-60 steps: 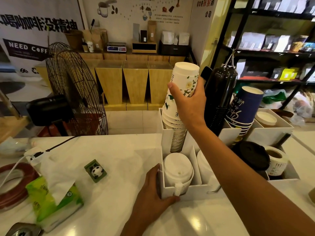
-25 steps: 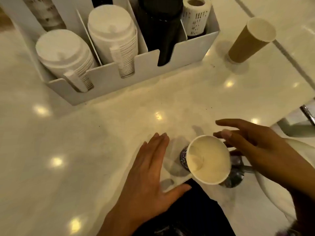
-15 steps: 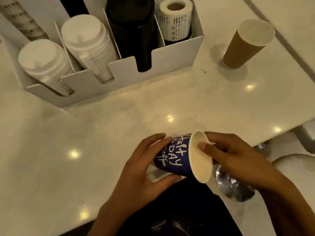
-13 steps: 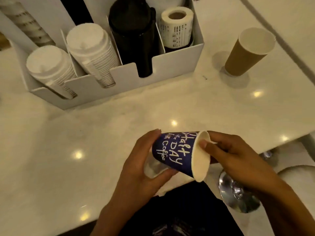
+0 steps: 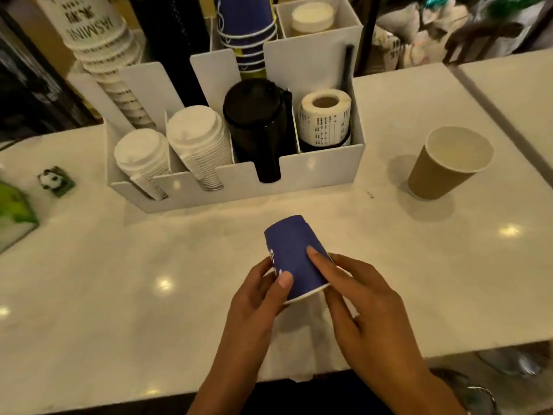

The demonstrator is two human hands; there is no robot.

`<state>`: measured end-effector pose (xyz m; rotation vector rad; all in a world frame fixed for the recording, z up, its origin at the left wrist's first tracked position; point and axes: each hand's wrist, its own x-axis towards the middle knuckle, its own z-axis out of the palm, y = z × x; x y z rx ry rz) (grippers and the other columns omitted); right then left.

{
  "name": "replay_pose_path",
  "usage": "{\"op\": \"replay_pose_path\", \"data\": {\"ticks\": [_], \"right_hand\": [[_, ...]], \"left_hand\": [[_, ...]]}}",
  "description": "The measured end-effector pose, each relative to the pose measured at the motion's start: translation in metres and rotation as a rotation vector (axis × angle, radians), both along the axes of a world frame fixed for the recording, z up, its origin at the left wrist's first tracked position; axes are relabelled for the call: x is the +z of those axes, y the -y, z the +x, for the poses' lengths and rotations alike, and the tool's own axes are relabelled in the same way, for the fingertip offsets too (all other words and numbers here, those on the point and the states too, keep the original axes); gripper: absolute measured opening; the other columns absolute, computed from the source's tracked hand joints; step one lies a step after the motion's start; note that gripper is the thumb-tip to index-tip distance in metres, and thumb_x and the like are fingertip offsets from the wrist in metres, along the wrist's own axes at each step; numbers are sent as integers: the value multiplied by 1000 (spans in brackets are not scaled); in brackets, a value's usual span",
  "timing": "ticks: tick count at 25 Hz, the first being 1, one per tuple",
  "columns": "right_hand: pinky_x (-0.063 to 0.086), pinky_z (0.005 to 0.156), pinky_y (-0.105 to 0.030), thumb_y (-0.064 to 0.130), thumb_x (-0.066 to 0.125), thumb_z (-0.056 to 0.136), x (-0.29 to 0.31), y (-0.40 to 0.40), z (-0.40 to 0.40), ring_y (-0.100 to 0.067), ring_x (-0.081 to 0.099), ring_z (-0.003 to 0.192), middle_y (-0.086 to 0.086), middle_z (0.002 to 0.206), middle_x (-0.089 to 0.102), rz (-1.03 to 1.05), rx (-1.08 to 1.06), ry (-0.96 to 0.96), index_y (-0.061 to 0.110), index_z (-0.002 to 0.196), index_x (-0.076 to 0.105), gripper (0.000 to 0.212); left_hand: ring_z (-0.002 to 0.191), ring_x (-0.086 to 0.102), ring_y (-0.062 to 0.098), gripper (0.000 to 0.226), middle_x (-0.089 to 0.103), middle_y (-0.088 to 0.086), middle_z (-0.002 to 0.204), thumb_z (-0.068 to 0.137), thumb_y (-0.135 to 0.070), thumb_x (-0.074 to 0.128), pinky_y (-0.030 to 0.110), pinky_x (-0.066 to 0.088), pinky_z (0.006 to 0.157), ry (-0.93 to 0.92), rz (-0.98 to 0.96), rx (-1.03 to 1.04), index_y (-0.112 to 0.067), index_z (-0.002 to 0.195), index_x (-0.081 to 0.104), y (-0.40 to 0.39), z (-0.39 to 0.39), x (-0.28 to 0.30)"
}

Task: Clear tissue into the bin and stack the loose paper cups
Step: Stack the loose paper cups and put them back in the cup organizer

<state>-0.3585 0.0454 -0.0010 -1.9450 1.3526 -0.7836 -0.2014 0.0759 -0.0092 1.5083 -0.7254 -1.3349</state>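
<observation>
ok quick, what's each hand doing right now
left hand: closed on the blue cup, held upside down
right hand: closed on the same blue cup from the other side

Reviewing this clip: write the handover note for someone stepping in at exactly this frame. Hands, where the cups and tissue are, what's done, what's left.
Left hand and right hand: both grip the blue cup, held upside down above the counter.
Blue cup stack stands inverted in the white organizer, back row.
Brown cup stands loose and upright on the counter, to the right.
White tissue lies flat at the counter's near edge, under the hands.
Done: blue cup picked up and turned over.
Left: add it to the blue stack, deal with the brown cup, bin the tissue. No bin in view.
</observation>
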Motion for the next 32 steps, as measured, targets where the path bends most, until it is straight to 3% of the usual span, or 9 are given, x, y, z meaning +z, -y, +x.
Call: {"op": "replay_pose_path", "data": {"ticks": [5,7,10,13,16,19,24,28,32], "right_hand": [[44,95,-17,34,46,92,6,-6,0,-13,56,116,3,131,57,-29,50,33,34,138,48,45],[34,91,2,45,41,96,12,-4,-3,5,51,116,18,133,51,139,42,111,48,138,34,43],[42,87,-2,58,44,81,17,13,-12,5,50,118,27,128,56,298,2,257,54,132,39,52],[52,80,-13,70,51,68,31,47,-12,4,59,107,27,119,61,342,18,314,51,128,46,63],[52,66,-9,79,58,55,51,75,-5,7,63,95,25,113,64,334,96,294,45,126,52,79],[48,57,-4,76,61,54,70,103,-1,12,60,89,29,103,61,282,150,232,45,118,54,71],[46,54,-7,50,77,73,116,150,6,-2,61,91,19,102,65,74,202,137,34,113,60,47],[48,58,-11,47,75,72,166,189,19,-2,62,85,18,96,66,-99,190,184,29,107,62,42],[56,70,-25,43,75,76,208,229,41,-6,64,88,11,98,66,-208,172,237,24,108,61,40]], "left_hand": [[104,70,19,75,74,-8,113,51,-76,78,39,57,86,-21,-17,81,-39,115,64,6,-10,-8],[103,71,25,76,74,0,114,50,-69,84,40,58,83,-111,-3,106,-36,116,66,7,-10,-14],[106,70,29,69,72,5,118,56,-60,87,37,59,80,-194,-34,77,-33,117,68,7,-7,-15],[108,68,14,67,70,-16,119,50,-70,83,29,58,78,-5,-96,47,-56,112,62,12,-12,-6],[110,64,6,85,65,-22,122,49,-70,82,24,58,79,165,-177,2,-50,126,51,24,-14,13],[111,59,-3,89,61,-28,122,53,-60,82,16,55,75,275,-274,-14,-47,133,45,42,-14,27],[111,45,-24,82,42,-58,117,54,-79,72,-3,41,72,580,-333,-64,-78,120,24,81,0,34],[130,43,8,85,43,-20,146,68,-87,50,27,42,105,1103,-98,-113,-48,141,32,105,22,-9],[130,45,20,61,51,1,143,90,-62,44,37,38,110,1331,-40,-100,-24,137,51,115,39,-53]]}}
